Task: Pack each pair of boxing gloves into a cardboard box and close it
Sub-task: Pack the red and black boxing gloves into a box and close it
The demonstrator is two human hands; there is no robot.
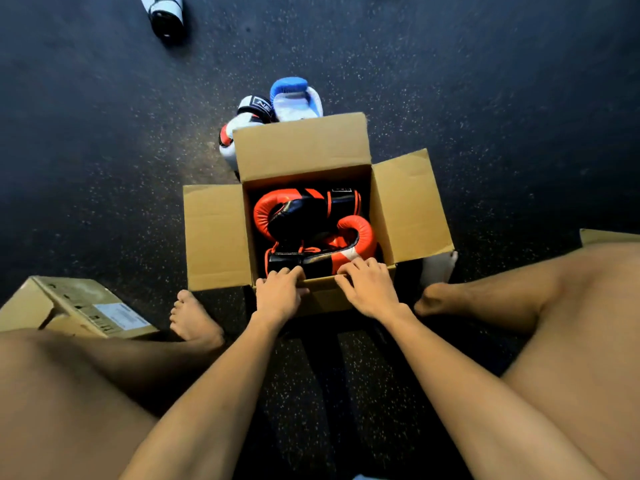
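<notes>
An open cardboard box [304,154] stands on the dark floor in front of me, with its far, left and right flaps spread out. Inside lie two red and black boxing gloves [294,216], one behind the other. My left hand [278,294] and my right hand [367,285] both sit on the near edge of the box, fingers curled over the near flap's fold. The near flap hangs mostly hidden under my hands. Behind the box lie a blue and white glove [294,98] and a white, black and red glove [242,123].
A closed cardboard box [79,306] with a label sits at my left knee. Another box corner [606,235] shows at the right edge. A white object [438,268] lies by my right foot. A white and black item [166,15] lies far off. My bare legs flank the box.
</notes>
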